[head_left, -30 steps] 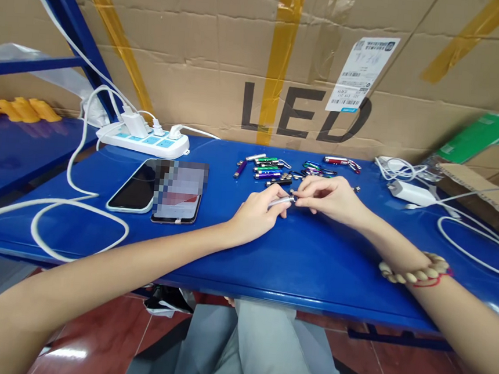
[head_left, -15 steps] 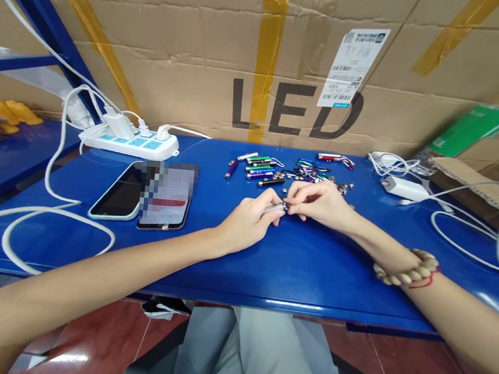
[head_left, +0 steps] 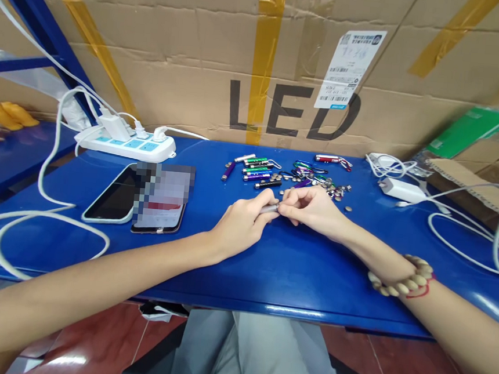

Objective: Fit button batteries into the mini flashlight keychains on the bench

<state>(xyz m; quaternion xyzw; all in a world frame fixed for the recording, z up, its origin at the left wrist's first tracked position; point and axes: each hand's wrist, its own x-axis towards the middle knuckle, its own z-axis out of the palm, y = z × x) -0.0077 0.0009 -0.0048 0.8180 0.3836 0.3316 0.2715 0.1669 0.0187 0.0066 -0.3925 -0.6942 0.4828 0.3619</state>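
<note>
My left hand (head_left: 243,224) is closed around a slim silver mini flashlight (head_left: 269,209), whose tube points right toward my other hand. At the tube's right end, my right hand (head_left: 312,211) has thumb and fingers pinched together. Whatever lies between those fingertips is too small and hidden to name. Behind the hands lie several small metal flashlights (head_left: 257,176) in green, black, blue and purple, some with clips. Loose button cells (head_left: 340,191) are scattered to the right of them, and a red flashlight (head_left: 327,159) rests farther back.
Two phones, one dark (head_left: 115,193) and one lit (head_left: 159,217), lie on the left of the blue table (head_left: 223,283). A white power strip (head_left: 148,148) with cables stands behind them. White adapters (head_left: 402,190) and cables lie right. A large cardboard box (head_left: 192,48) walls the back.
My right fingers have closed in over the tube's end, which showed dark before. Both hands keep nearly the same place; the whole view has shifted slightly.
</note>
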